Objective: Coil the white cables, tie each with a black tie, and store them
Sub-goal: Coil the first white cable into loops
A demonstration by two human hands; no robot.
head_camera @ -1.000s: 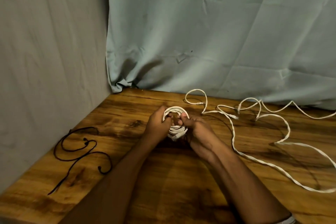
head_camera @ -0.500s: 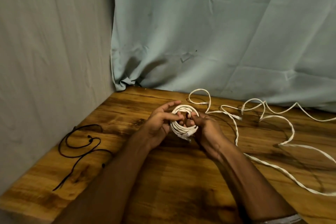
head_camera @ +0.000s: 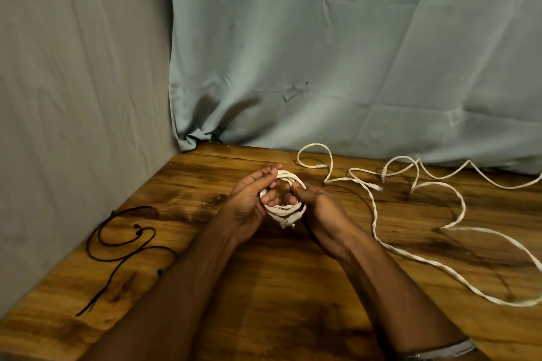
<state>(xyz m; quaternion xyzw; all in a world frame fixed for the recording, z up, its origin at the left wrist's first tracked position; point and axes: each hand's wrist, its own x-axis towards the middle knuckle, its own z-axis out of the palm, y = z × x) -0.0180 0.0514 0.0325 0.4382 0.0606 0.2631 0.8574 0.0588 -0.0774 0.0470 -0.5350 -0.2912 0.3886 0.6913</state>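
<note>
A small coil of white cable (head_camera: 286, 208) is held between both hands just above the wooden table (head_camera: 293, 302). My left hand (head_camera: 249, 202) grips the coil's left side, with fingers reaching into the ring. My right hand (head_camera: 316, 205) grips its right side, thumb over the top strands. A plug end hangs from the coil's bottom. Loose white cables (head_camera: 410, 205) sprawl across the table to the right. Black ties (head_camera: 123, 240) lie in loops at the left.
A grey fabric wall (head_camera: 73, 97) closes the left side and a pale blue curtain (head_camera: 352, 53) hangs behind the table. The table's left edge runs diagonally under the grey wall.
Both hands turned the coil a little and shifted their hold on it; the left fingers spread out, then curled back round the ring. The camera tilted slightly.
</note>
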